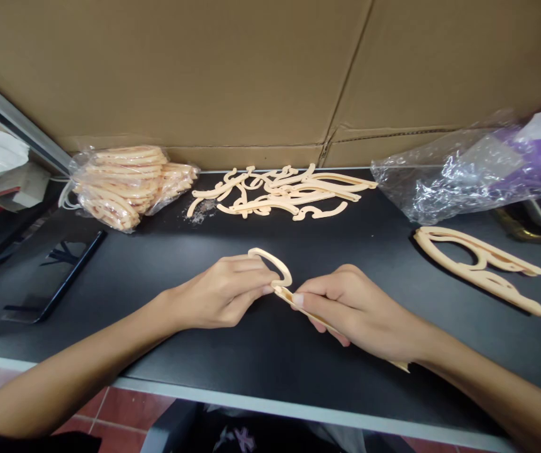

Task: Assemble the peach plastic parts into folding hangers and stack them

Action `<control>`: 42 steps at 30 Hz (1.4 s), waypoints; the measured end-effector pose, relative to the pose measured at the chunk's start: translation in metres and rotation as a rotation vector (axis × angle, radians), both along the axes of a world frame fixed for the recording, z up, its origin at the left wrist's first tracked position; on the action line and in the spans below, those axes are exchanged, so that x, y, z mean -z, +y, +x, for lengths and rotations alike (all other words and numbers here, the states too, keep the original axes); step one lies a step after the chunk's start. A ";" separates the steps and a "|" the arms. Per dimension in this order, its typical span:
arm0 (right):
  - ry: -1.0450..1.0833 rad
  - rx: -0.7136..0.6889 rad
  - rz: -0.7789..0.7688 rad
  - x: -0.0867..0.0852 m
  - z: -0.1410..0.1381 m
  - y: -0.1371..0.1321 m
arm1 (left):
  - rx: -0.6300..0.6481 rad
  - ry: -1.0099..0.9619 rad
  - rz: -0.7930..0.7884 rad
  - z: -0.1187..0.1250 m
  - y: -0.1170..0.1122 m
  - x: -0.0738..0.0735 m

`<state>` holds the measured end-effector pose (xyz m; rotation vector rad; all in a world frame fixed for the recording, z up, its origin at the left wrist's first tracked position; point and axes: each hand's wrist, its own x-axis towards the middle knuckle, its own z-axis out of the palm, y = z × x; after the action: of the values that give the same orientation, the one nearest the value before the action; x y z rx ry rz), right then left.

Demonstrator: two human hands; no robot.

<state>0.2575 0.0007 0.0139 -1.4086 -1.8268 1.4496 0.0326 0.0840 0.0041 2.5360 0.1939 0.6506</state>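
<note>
Right hand [355, 313]: I am clamping a long, cream, channelled plastic strip [286, 296], thumb on top.
Left hand [221, 292]: I am pinching a curved, cream plastic hook [278, 262] near its base.
Joint risk: by pressing askew I may be cracking the joint; by pinching loosely, losing the hook.
Hook position: it is curving beside my left fingertips, meeting the strip between my hands, above the black tabletop [246, 365].
</note>
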 end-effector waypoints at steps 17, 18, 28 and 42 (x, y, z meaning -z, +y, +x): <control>-0.032 -0.069 0.053 -0.003 -0.001 0.005 | 0.043 0.141 0.164 -0.001 0.000 -0.007; -0.029 -0.068 0.041 -0.003 -0.001 0.005 | 0.037 0.140 0.158 0.000 0.000 -0.006; 0.029 -0.020 -0.132 -0.002 0.002 0.004 | -0.038 0.038 0.167 0.003 -0.005 -0.004; 0.065 -0.037 -0.182 -0.004 0.003 0.004 | 0.024 0.111 -0.026 0.003 -0.010 -0.007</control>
<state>0.2604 0.0047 0.0177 -1.3994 -1.7261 1.6980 0.0359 0.0745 0.0107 2.5474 0.2086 0.4951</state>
